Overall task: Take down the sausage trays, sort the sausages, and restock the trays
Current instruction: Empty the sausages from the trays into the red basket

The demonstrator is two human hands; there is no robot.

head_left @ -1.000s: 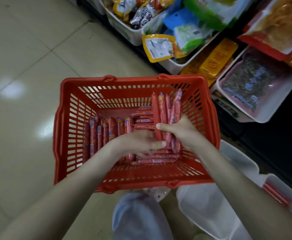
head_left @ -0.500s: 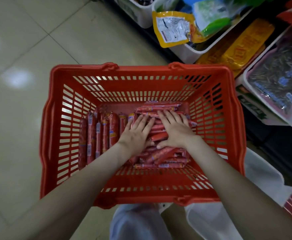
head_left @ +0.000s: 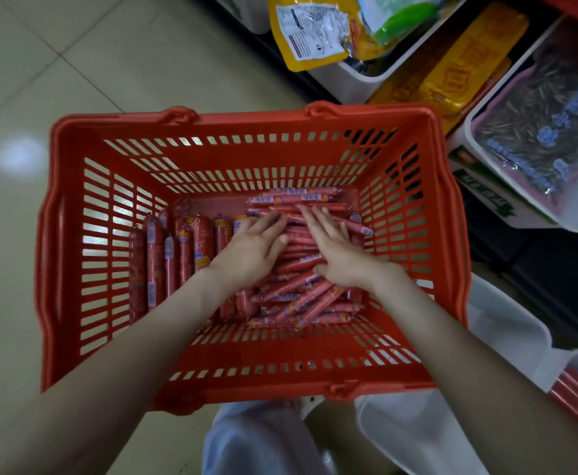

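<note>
Matt red plastic slatted basket (head_left: 71,255), sausages (head_left: 301,269) in glossy red film, glossy beige floor tiles (head_left: 85,56), smooth white plastic tray (head_left: 507,341) near right

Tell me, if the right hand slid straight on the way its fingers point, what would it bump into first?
Probably the thin sausages lying crosswise at the pile's far end, just past the fingertips of the right hand; beyond them, the far wall of the red basket. Depth is unclear.
</note>
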